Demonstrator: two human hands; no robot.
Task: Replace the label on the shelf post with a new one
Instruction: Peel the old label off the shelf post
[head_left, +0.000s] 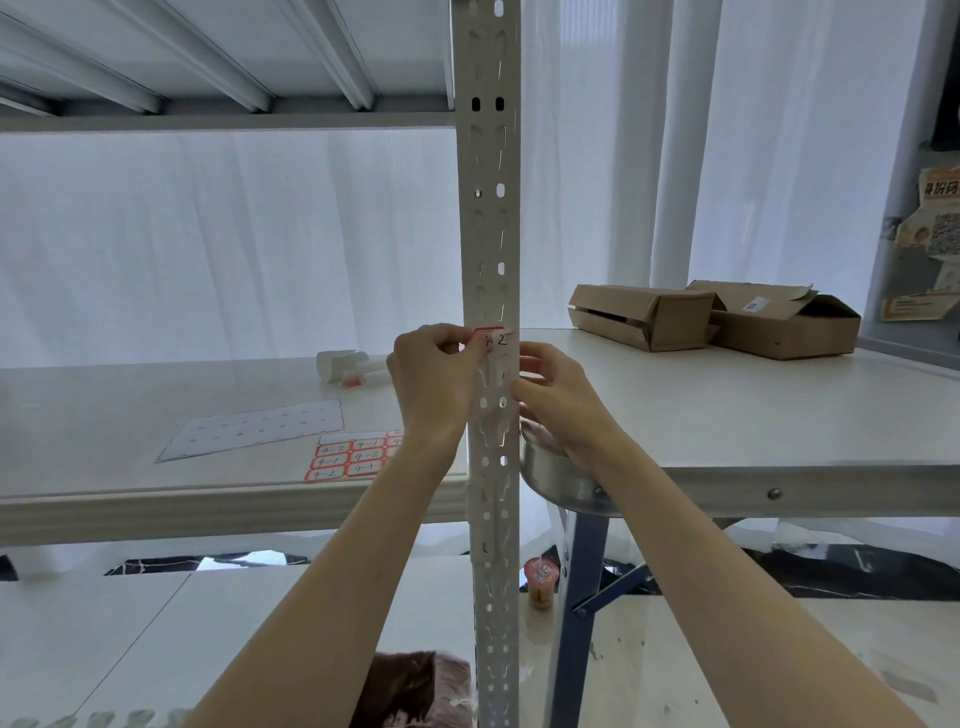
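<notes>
Both my arms reach up and forward from the bottom edge, bare to the elbow, forearms converging toward the middle. My left hand (434, 374) is raised slightly higher, back of the hand facing me, wrist near straight, thumb and forefinger pinched together at their tips, other fingers curled in. My right hand (558, 395) sits just beside it and a little lower, wrist bent, fingers half curled and loosely bunched, tips pointing left toward the other hand. Whether the right grip is closed on anything, I cannot tell.
</notes>
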